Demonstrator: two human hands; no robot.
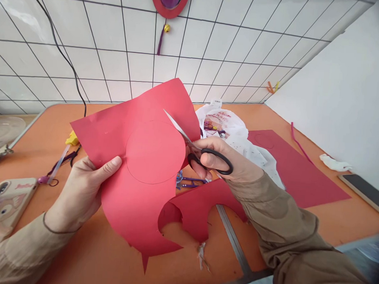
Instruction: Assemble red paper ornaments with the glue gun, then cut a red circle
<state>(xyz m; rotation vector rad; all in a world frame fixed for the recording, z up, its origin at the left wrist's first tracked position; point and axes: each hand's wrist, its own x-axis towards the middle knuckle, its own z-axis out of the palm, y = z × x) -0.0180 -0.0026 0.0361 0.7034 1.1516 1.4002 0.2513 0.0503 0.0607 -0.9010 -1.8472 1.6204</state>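
Observation:
My left hand [84,188] pinches the left edge of a red paper sheet [146,199], thumb on top. A circle outline is drawn on the sheet, and its right side is cut along a curve. In my right hand [220,159] are black-handled scissors [177,127], their blades over the sheet just above the circle's upper right. The sheet is held up above the table, with curved cut-outs and a pointed strip at its bottom. Below my right hand lies another red piece [198,207] with curved cut edges.
An orange table [109,270] stands against a tiled wall. Behind my right hand is a white plastic bag [232,125]. A red sheet [291,175] and a dark phone [367,193] lie at right, a cartoon-cased phone [5,207] at left.

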